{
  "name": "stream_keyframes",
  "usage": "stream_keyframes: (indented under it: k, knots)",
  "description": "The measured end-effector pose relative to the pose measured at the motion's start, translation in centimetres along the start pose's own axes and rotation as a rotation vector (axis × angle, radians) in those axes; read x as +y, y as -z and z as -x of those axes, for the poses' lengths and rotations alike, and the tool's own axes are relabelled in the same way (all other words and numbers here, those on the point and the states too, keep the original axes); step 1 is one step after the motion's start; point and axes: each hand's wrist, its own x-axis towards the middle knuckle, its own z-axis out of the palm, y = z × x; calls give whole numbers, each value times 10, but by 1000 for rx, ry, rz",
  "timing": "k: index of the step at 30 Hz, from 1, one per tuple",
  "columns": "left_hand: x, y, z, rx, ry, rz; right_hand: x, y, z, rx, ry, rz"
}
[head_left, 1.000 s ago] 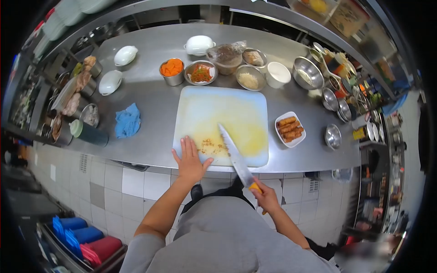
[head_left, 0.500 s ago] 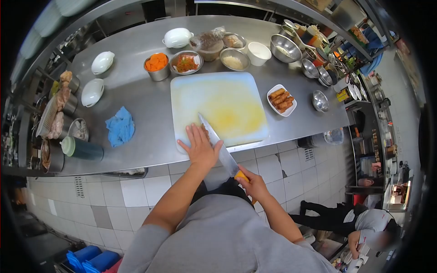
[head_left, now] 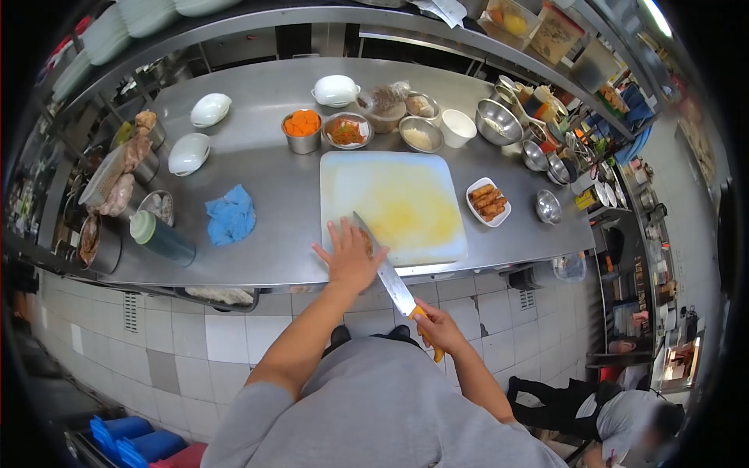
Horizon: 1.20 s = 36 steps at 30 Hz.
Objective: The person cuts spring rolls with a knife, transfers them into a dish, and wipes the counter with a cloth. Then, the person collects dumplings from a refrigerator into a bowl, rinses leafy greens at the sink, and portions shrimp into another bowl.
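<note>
My left hand (head_left: 353, 261) lies on the near left part of the white cutting board (head_left: 390, 183), fingers spread and stretched out. Under its palm and beside its thumb shows a small brown piece of food (head_left: 365, 240), mostly hidden by the hand. My right hand (head_left: 441, 327) is closed around the yellow handle of a large kitchen knife (head_left: 395, 285). The blade slants up and left past my left thumb, its tip over the board and its heel beyond the near edge. Yellow stains mark the board.
A white dish of fried rolls (head_left: 489, 204) stands right of the board. Behind it are a pot of carrot pieces (head_left: 302, 129), a bowl of shredded vegetables (head_left: 347, 131) and a white tub (head_left: 458, 128). Leftward lie a blue cloth (head_left: 231, 215) and a squeeze bottle (head_left: 162, 239). Another person (head_left: 628, 417) bends at lower right.
The head view has tilted up, so the table sits lower in the picture and more of the upper shelf shows. Both hands and the knife keep nearly the same place relative to the board.
</note>
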Motion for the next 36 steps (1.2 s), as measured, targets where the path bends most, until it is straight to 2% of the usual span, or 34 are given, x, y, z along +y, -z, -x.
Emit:
stream_keyframes:
  k: [2, 4, 5, 6, 7, 9, 11, 12, 13, 15, 18, 20, 22, 25, 27, 30, 32, 34, 36]
  knots:
    - [-27, 10, -9, 41, 87, 124, 1, 1, 2, 2, 35, -14]
    - [-81, 31, -27, 177, 183, -27, 4, 3, 4, 7, 81, -39]
    - [-119, 32, -39, 349, 262, -97, 9, 9, 7, 40, 71, -50]
    - [-149, 61, -44, 401, 363, -129, 14, 15, 12, 76, 59, -65]
    - [-208, 44, -66, 551, 422, -216, 19, 22, 17, 85, 64, -76]
    - [-268, 63, -68, 438, 511, -217, 27, 34, 33, 144, 95, -155]
    - [-304, 56, -75, 386, 529, 5, 30, 41, 53, 206, 89, -174]
    - [-317, 48, -93, 378, 510, 3, 33, 46, 62, 254, 82, -177]
    - [-327, 34, -116, 388, 402, 44, 41, 49, 70, 286, 108, -207]
    - [-306, 25, -151, 371, 181, 126, 56, 51, 87, 355, 113, -249]
    - [-156, 58, -174, 418, -133, 129, 65, 46, 108, 464, 107, -301]
    - [-96, 43, -202, 445, -311, 7, 69, 41, 121, 513, 76, -313]
    - [-55, 4, -224, 316, -361, 179, 75, 35, 131, 576, 81, -345]
    - [-16, -28, -204, 244, -398, 150, 86, 25, 143, 612, 77, -416]
    - [-18, -39, -157, 86, -635, 64, 93, 24, 146, 606, 91, -456]
    - [-43, -31, -67, -168, -918, 142, 100, 31, 146, 606, 114, -468]
    - [-55, 2, -24, -499, -936, -15, 98, 37, 147, 589, 74, -441]
    - [-62, 26, -24, -734, -752, 243, 103, 45, 148, 605, 104, -423]
    - [-53, 59, -45, -654, -455, 488, 108, 51, 153, 628, 122, -467]
